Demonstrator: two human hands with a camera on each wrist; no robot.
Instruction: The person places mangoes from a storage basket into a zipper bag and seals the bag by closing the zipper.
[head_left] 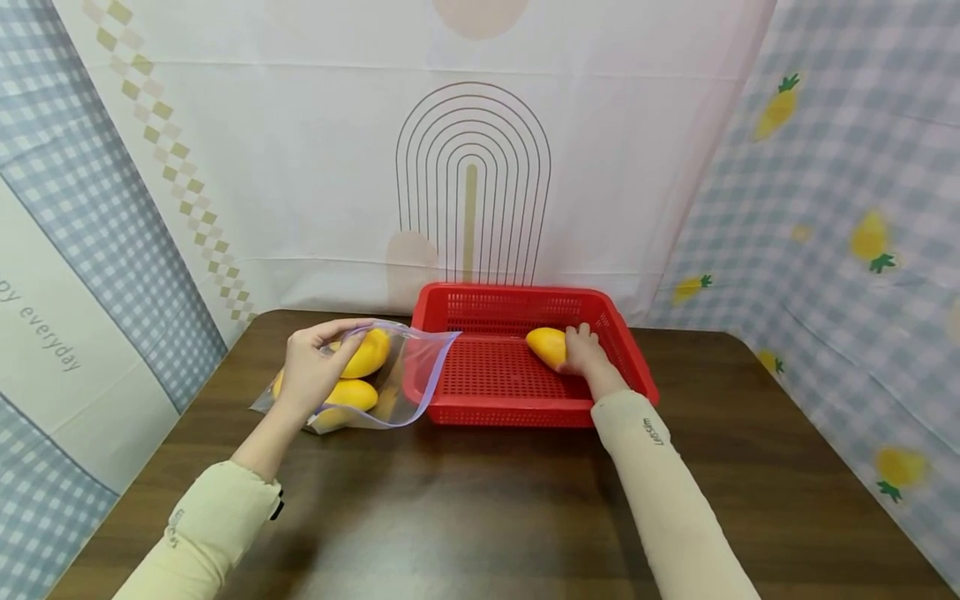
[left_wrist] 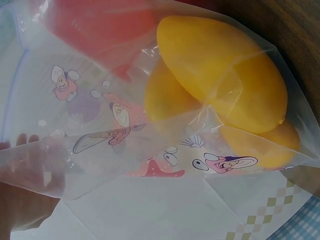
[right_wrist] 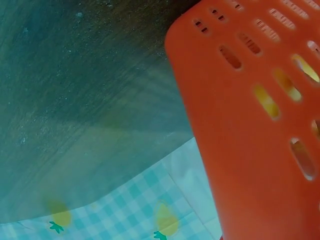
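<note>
My left hand (head_left: 313,367) pinches the top edge of a clear zip bag (head_left: 431,367) with a purple seal strip, its mouth spread toward the right. Inside the bag lie several yellow mangoes (left_wrist: 222,72), and cartoon prints (left_wrist: 120,112) show on its plastic. Over the right part of a red plastic basket, my right hand (head_left: 587,350) grips another yellow mango (head_left: 547,345) by its right end. In the right wrist view the basket wall (right_wrist: 205,110) hides that hand, and patches of yellow show through its slots.
The red basket (head_left: 510,415) stands at the back of a dark wooden table (head_left: 450,508), with the bag's mouth overlapping its left end. Behind the table hangs a white printed cloth (head_left: 322,167). Checked cloth (head_left: 847,275) with pineapple prints borders the right side.
</note>
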